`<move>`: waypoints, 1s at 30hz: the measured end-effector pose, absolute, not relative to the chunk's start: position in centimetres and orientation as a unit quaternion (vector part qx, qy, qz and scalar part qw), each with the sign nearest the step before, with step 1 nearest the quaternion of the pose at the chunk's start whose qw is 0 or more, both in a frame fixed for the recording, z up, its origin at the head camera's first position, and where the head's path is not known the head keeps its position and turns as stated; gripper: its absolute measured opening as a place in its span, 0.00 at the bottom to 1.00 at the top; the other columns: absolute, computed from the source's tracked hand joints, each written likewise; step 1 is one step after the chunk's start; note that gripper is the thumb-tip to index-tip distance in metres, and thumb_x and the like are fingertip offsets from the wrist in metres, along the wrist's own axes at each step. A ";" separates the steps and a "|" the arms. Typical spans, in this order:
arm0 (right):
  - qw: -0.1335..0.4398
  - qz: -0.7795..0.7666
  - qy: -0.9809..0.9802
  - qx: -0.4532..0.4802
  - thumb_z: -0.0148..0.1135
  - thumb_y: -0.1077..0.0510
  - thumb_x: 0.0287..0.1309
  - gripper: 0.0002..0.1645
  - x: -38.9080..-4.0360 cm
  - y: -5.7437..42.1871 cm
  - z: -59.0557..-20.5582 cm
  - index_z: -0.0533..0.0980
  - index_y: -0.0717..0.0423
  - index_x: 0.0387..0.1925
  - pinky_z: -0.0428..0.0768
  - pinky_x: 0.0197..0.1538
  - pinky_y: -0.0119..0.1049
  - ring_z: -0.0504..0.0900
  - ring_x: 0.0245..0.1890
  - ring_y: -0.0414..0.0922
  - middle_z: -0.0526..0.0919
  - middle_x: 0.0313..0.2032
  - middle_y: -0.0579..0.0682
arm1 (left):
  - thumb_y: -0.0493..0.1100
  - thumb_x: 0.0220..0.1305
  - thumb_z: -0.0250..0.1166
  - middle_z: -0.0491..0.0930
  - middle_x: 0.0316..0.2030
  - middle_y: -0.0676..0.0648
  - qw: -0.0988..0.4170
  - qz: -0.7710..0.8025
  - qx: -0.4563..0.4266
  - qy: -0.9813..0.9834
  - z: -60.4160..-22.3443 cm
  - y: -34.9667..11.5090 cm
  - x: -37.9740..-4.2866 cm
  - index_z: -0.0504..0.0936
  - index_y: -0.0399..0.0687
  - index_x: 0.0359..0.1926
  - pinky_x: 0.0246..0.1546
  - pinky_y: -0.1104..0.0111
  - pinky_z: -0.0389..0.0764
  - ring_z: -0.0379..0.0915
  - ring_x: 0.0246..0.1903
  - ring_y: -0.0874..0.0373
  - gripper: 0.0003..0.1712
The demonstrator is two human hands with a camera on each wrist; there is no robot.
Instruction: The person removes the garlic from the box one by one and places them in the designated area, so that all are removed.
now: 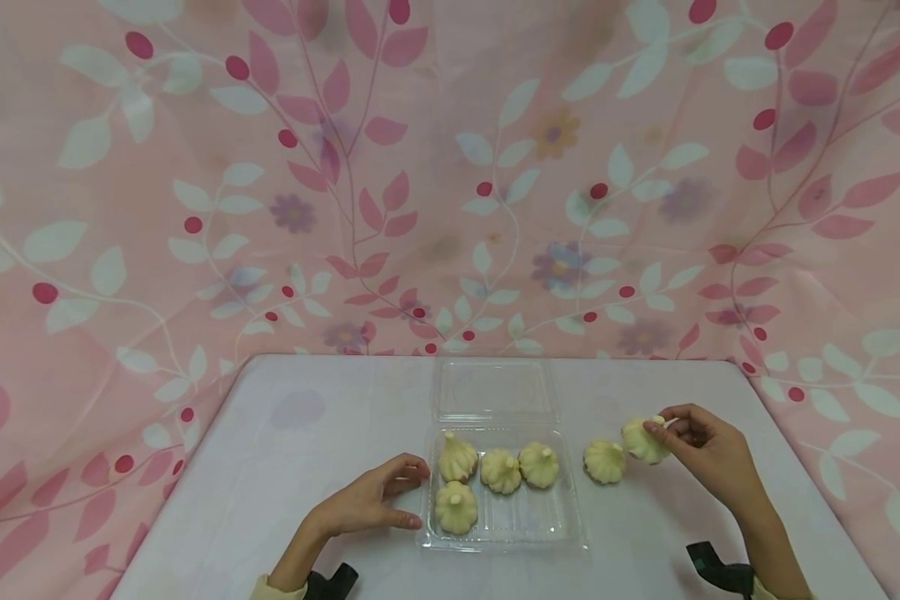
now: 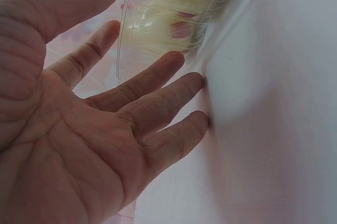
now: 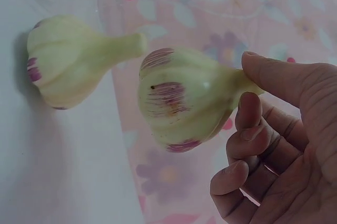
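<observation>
In the right wrist view my right hand (image 3: 279,134) pinches a garlic bulb (image 3: 176,100) by its stem, its pale body streaked with purple. A second garlic bulb (image 1: 604,462) lies on the table just left of the held one. My left hand (image 1: 371,498) is beside the left edge of a clear plastic clamshell box (image 1: 525,529), its fingers loosely extended; whether they touch the wall I cannot tell. Several garlic bulbs (image 1: 501,472) sit in the box, in the back row and at the front left. The box's lid (image 1: 495,390) is folded back, away from me.
A white table (image 1: 270,467) carries everything. Behind and around it hangs a pink cloth (image 1: 450,167) with printed leaves and flowers. Black wrist mounts (image 1: 720,570) are near both forearms.
</observation>
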State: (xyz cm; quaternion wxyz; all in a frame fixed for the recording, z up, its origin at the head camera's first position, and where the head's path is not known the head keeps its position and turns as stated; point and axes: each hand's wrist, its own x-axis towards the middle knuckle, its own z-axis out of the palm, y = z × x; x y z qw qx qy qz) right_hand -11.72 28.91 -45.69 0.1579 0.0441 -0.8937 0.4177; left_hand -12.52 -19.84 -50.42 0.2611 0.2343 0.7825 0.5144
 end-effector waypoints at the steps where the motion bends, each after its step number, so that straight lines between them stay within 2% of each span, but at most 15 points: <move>1: 0.158 0.415 -0.895 0.042 0.73 0.55 0.57 0.12 -11.7 29.0 -45.8 0.80 0.54 0.40 0.75 0.24 0.28 0.79 0.22 0.42 0.82 0.24 0.47 | 0.43 0.55 0.76 0.70 0.63 0.41 0.262 0.516 0.233 0.782 -50.4 -19.9 -12.5 0.67 0.45 0.65 0.65 0.49 0.65 0.64 0.66 0.43 0.40; 16: 0.142 0.402 -0.904 0.036 0.72 0.54 0.57 0.12 -12.3 30.0 -47.9 0.80 0.54 0.39 0.74 0.21 0.30 0.77 0.22 0.38 0.81 0.23 0.46 | 0.46 0.55 0.76 0.71 0.62 0.42 0.255 0.508 0.241 0.786 -50.5 -19.9 -12.5 0.67 0.46 0.65 0.64 0.51 0.66 0.66 0.65 0.43 0.39; 23: 0.127 0.405 -0.905 0.029 0.72 0.53 0.58 0.13 -12.4 30.3 -48.4 0.80 0.55 0.39 0.74 0.23 0.30 0.77 0.23 0.38 0.81 0.24 0.46 | 0.44 0.55 0.76 0.71 0.62 0.40 0.256 0.513 0.240 0.784 -50.5 -20.0 -12.5 0.67 0.45 0.64 0.64 0.49 0.66 0.65 0.65 0.42 0.39; 30: 0.112 0.401 -0.909 0.017 0.72 0.51 0.58 0.15 -12.5 30.6 -49.2 0.80 0.56 0.40 0.75 0.23 0.30 0.77 0.23 0.38 0.81 0.24 0.47 | 0.45 0.55 0.76 0.71 0.62 0.43 0.262 0.517 0.232 0.781 -50.5 -19.8 -12.5 0.67 0.47 0.65 0.65 0.51 0.65 0.65 0.65 0.44 0.39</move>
